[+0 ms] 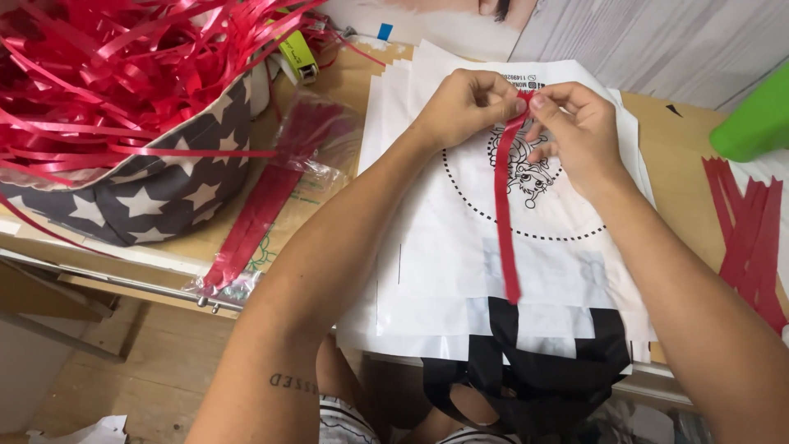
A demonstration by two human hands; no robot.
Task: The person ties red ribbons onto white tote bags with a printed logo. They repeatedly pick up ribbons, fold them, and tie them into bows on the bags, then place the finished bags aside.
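My left hand (pixel 465 105) and my right hand (pixel 575 131) meet at the top of a long red ribbon strip (pixel 504 222), both pinching its upper end between fingertips. The strip hangs down over a stack of white paper bags (pixel 444 271) printed with a dotted circle and a small black drawing. Black handles (pixel 534 370) show at the near end of the stack, over the table edge.
A star-patterned fabric basket (pixel 164 193) full of loose red ribbon strips sits at left. A clear packet of red strips (pixel 263 205) lies beside it. More cut red strips (pixel 752 238) lie at right, below a green object (pixel 760 119). A yellow-green stapler (pixel 297 56) rests at the back.
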